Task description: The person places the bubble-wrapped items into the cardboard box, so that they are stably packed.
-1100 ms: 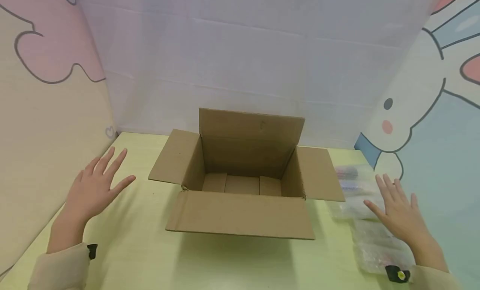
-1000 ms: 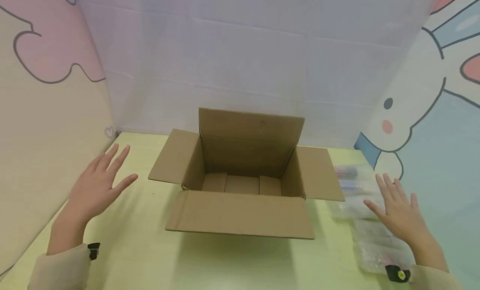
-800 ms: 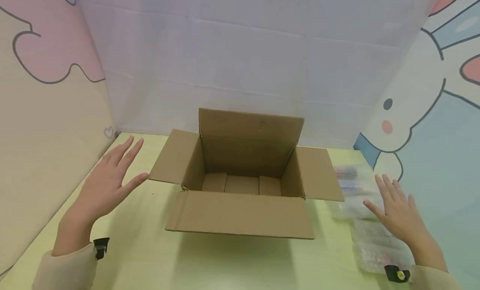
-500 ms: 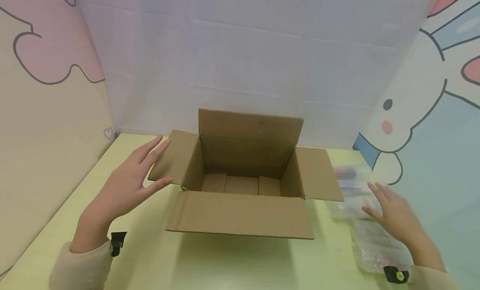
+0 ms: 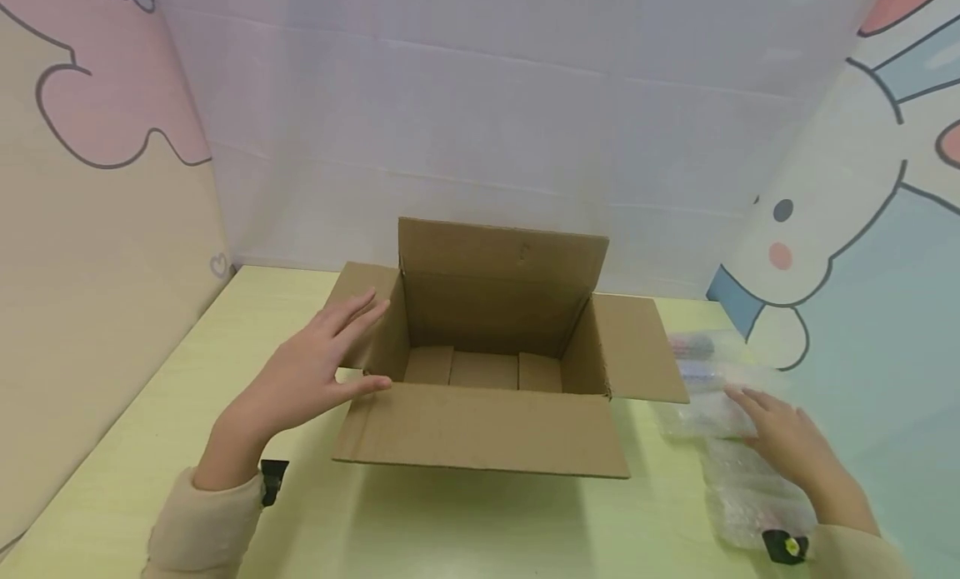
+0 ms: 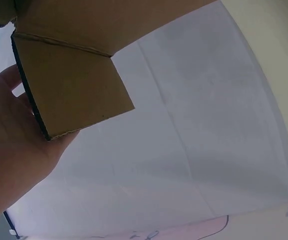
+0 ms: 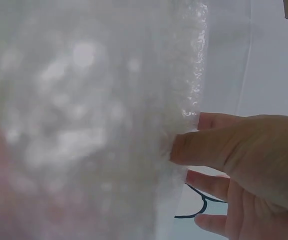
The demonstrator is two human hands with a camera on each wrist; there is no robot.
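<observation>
Fingers (image 5: 358, 311) against box flap (image 6: 74, 90), seemingly touching

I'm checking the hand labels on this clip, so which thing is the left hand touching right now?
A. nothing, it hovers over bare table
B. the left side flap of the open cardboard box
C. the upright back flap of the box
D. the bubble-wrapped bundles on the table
B: the left hand lies with straight fingers against the left side flap of the cardboard box.
</observation>
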